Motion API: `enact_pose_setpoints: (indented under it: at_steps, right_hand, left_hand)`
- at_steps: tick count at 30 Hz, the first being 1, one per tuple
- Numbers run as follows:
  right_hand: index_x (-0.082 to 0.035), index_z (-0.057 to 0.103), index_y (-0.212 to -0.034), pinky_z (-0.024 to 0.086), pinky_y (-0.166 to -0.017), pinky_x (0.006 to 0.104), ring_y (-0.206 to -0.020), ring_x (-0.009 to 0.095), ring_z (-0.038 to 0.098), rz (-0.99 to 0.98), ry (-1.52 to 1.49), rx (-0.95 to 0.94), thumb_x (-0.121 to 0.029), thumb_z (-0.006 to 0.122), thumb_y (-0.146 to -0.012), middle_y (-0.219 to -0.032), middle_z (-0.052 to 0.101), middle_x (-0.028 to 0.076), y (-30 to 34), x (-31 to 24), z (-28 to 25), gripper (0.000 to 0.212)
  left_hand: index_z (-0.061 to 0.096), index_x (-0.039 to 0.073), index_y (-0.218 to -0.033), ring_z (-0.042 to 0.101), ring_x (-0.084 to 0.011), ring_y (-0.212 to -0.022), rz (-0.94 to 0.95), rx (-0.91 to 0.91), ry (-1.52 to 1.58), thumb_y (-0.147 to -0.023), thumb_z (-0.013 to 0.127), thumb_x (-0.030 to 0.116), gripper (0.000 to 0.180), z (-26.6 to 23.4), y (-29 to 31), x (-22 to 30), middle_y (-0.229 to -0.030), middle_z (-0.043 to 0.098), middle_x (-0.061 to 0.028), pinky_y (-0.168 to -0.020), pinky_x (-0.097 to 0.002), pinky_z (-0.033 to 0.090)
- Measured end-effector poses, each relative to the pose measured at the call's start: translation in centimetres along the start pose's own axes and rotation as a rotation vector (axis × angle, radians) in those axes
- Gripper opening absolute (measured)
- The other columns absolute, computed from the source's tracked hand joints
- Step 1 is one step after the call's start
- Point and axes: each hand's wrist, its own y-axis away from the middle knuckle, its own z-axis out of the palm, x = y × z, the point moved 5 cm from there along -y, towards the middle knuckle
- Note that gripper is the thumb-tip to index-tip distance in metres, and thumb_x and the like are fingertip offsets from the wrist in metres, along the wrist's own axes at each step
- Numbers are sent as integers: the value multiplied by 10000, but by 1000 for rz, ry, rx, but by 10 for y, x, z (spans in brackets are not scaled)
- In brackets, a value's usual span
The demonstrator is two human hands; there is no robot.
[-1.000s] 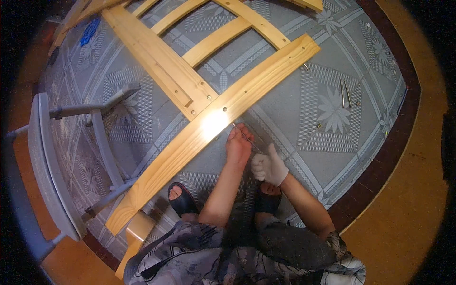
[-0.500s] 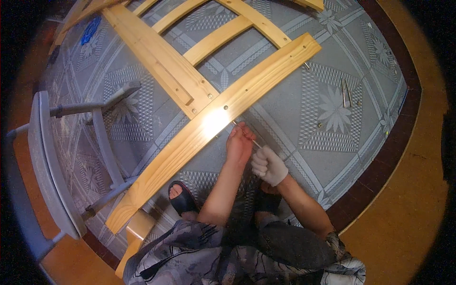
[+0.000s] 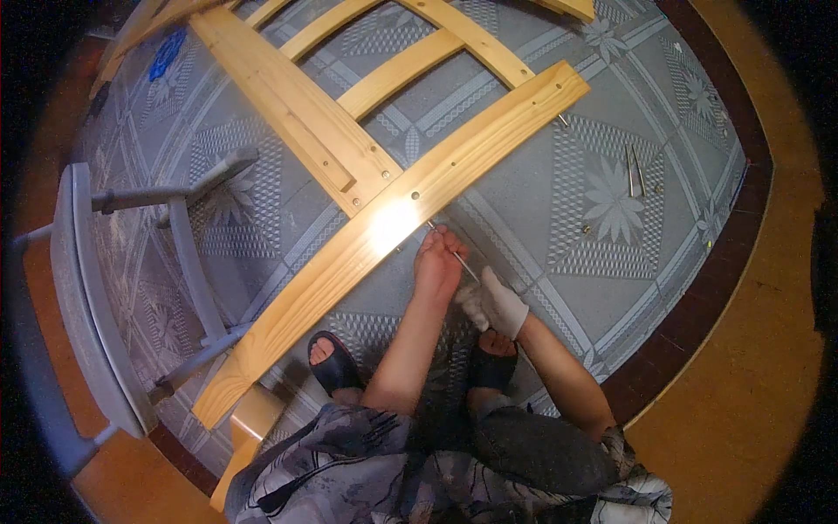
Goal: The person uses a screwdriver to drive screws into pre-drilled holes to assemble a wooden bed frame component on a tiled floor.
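1. Down on the patterned floor covering [image 3: 611, 201], we see the bare left hand [image 3: 439, 265] resting against the near edge of the long pine rail [image 3: 393, 227], fingers curled around the far end of a thin metal rod [image 3: 461, 260].
2. Our right hand [image 3: 497, 301], in a white glove, is closed around the rod's near end.
3. Well to the right lie two loose metal rods [image 3: 634, 170].
4. Left of the rail lies a grey chair [image 3: 113, 288], tipped on its side.
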Motion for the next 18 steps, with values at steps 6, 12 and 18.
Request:
enact_pose_setpoints:
  at_steps: [6,12,18]
  right_hand:
    - [-77,511,-778,299,-432,283,-493,122,360,-75,-561,-513,-475,458,-821,-591,417,1,-10,1,14,404]
    - [-55,487,-645,422,-542,388,-618,287,542,-740,1283,616,-305,543,-771,-611,513,122,23,-55,17,286]
    - [-69,512,-663,432,-549,414,-642,297,553,-771,1551,674,-288,527,-772,-638,537,108,38,-45,51,245]
  left_hand:
    - [458,49,-960,428,-156,-660,4,-22,-23,-894,363,128,139,0,1,5,-746,473,-39,-672,-314,387]
    - [457,46,-1037,507,-204,-840,-92,69,-327,-905,366,176,206,2,14,1,-858,534,-85,-810,-403,430]
    - [463,51,-1027,544,-227,-823,-52,-22,-316,-898,389,189,203,-6,22,2,-840,543,-93,-780,-432,460]
